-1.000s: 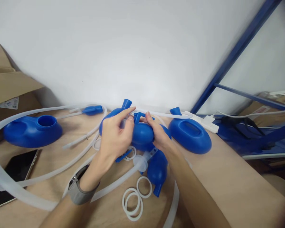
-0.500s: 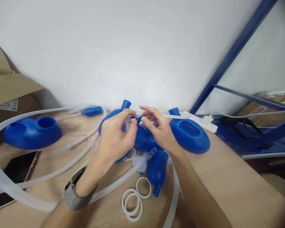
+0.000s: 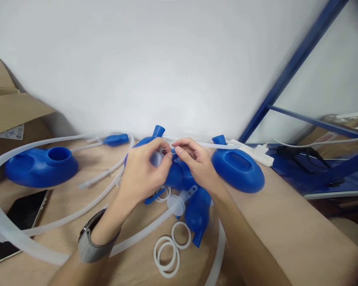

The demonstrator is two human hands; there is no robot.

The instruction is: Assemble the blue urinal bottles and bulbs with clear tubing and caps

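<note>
My left hand [image 3: 147, 169], with a watch [image 3: 92, 238] on its wrist, is closed in a pinch at a small blue plastic part [image 3: 173, 151]. From the other side, my right hand [image 3: 197, 161] pinches the same part between thumb and forefinger. A translucent piece [image 3: 156, 159] shows inside the curl of my left fingers; its shape is mostly hidden. Behind and below my hands lie blue plastic bottles, one with an upright spout [image 3: 158, 131]. Nearer to me are a blue bulb-shaped connector [image 3: 197, 212], a translucent tube with a round flange [image 3: 176, 204] and white rings [image 3: 166, 256].
To the left sit a blue bottle with a round mouth [image 3: 41, 169], a phone [image 3: 22, 218], looping translucent tubing [image 3: 6, 226] and a cardboard box [image 3: 14, 115]. To the right are another blue bottle [image 3: 238, 171], a white power strip [image 3: 258, 155] and a blue metal rack [image 3: 295, 71].
My right fingers have lowered and closed in on the small blue part, nearer to my left fingertips. The left hand has barely shifted.
</note>
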